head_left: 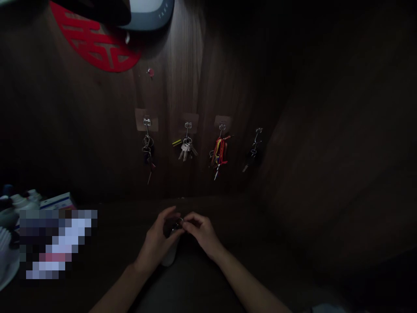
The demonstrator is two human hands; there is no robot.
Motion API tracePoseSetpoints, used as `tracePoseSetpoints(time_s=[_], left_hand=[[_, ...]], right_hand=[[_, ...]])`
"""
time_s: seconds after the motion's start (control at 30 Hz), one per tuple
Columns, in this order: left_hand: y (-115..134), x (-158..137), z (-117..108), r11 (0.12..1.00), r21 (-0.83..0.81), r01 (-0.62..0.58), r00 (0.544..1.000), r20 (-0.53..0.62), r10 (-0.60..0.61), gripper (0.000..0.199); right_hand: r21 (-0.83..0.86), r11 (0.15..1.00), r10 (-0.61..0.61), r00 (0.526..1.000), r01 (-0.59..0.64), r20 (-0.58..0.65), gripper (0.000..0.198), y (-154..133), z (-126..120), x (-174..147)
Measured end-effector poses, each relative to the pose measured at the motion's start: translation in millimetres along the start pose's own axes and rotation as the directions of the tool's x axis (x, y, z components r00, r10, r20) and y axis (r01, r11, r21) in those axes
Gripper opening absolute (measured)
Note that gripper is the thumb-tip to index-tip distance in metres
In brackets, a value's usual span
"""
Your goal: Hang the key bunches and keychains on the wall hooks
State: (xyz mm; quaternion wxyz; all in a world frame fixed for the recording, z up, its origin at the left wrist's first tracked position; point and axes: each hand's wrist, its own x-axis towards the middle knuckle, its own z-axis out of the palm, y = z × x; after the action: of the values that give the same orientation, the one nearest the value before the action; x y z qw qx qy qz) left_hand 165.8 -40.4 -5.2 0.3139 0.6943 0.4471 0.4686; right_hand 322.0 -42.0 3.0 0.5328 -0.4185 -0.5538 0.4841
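Observation:
My left hand (pixel 157 240) curves round a small dark item with shiny metal parts, its thumb reaching toward my right hand. With thumb and fingertips, my right hand (pixel 203 234) pinches at a thin metal ring (pixel 180 221), which looks like a key ring. The two hands meet at the fingertips, low over the dark surface. Below my left palm a pale rounded object (pixel 168 259) shows in part; whether the hand touches it I cannot tell. Dim light hides the details between the fingers.
On the dark wood panel, hooks hold a left key bunch (pixel 147 148), silver keys (pixel 185 148), keys with red cords (pixel 220 152) and a dark key bunch (pixel 253 152). Above are a red cutout (pixel 110 56) and a cap (pixel 153 17). Bottles (pixel 21 202) and a box (pixel 58 201) stand left.

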Motion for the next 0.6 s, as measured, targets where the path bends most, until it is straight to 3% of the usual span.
tracePoseSetpoints(time_s=[0.2, 0.4, 0.6], left_hand=[[-5.9, 3.1, -10.1, 0.999, 0.046, 0.01, 1.0, 0.011, -0.011, 0.038], [-23.4, 6.1, -16.0, 0.996, 0.066, 0.06, 0.99, 0.121, -0.067, 0.028], [-19.5, 7.6, -13.9, 0.995, 0.081, 0.061, 0.97, 0.228, -0.078, 0.022]], right_hand=[[0.015, 0.999, -0.041, 0.984, 0.044, -0.175, 0.02, -6.6, -19.8, 5.6], [0.01, 0.991, -0.12, 0.944, 0.13, -0.308, 0.023, -20.1, -45.7, 10.2], [-0.074, 0.975, -0.221, 0.885, 0.209, -0.409, 0.024, -42.2, -79.2, 18.5]])
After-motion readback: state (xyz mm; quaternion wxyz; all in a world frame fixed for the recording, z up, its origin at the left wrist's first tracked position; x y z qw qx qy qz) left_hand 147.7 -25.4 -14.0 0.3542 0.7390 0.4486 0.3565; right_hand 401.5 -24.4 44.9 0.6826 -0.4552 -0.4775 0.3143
